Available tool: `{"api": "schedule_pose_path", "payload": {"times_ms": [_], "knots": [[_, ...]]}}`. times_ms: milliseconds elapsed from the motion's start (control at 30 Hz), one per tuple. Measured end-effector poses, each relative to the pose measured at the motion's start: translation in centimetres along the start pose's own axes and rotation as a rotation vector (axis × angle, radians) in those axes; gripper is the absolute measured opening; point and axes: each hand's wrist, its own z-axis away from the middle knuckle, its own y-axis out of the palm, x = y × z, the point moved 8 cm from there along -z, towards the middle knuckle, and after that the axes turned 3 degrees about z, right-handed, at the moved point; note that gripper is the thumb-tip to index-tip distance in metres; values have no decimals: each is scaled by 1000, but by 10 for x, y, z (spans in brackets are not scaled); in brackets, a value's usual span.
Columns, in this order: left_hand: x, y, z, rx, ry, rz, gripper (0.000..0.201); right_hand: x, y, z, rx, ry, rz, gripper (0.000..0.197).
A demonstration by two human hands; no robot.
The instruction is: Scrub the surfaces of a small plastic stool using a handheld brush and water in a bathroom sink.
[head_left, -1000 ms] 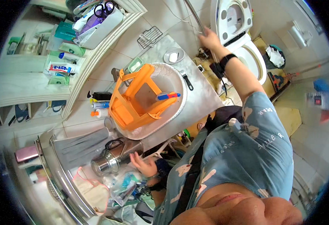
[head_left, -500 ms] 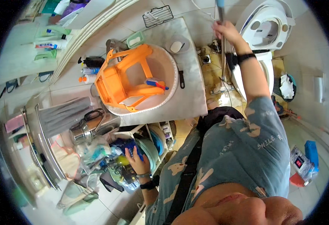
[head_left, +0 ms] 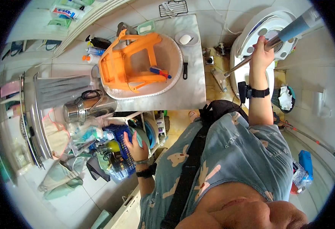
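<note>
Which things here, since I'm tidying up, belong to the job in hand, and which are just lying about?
Job in hand, it seems:
pole, held by the right hand
flat head at its lower end

Lying about, it seems:
orange stool in the basin
soap
flask
bin

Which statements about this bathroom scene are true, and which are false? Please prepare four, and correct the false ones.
1. The right hand grips a long metal pole with a blue-grey sleeve. True.
2. The left hand also grips this pole. False: it is open, near a blue plastic basket.
3. An orange plastic stool rests partly inside the white oval basin. True.
4. A black-handled tool lies on the stool. False: it lies on the grey marble counter.
</note>
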Motion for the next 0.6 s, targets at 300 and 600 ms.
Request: {"api": "schedule_pose_path", "payload": {"times_ms": [300,600], "knots": [[-2,-1,38,30,-63,-39,54,-37,69,-20,-34,-235,-183,18],[-4,15,73,111,-101,-29,49,-27,163,-6,494,-276,240,29]]}}
